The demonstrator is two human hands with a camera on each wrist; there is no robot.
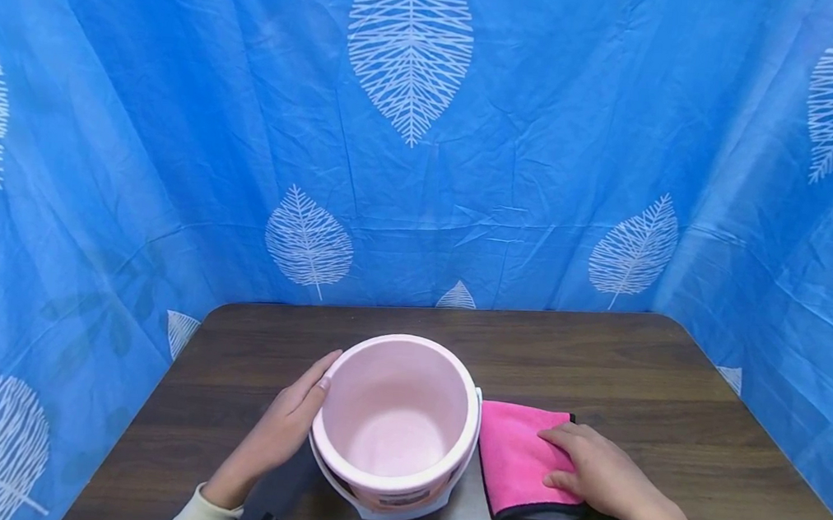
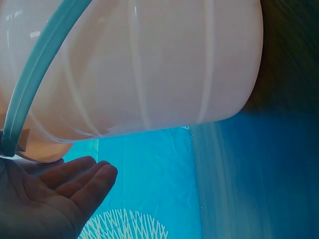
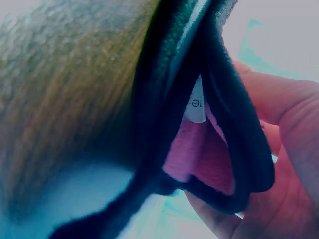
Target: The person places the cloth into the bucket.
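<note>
A pale pink bucket [image 1: 326,442] stands upright on the table, its mouth facing up and its inside bare. Against its left side, at the rim, rests my left hand [image 1: 285,422]; the left wrist view shows that hand [image 2: 55,194] with straight fingers beside the bucket's handle [image 2: 37,74]. Right of the bucket lies a folded pink cloth [image 1: 518,459] with black edging. My right hand [image 1: 602,470] rests on the cloth's right part, thumb and forefinger apart on top. Up close, the cloth's folded layers [image 3: 219,164] show beside the right hand [image 3: 284,164].
The dark wood-grain table [image 1: 268,338] has rounded far corners. Blue curtain [image 1: 512,186] with white leaf prints hangs behind it and along both sides. A small white label [image 3: 197,102] shows between the cloth's layers.
</note>
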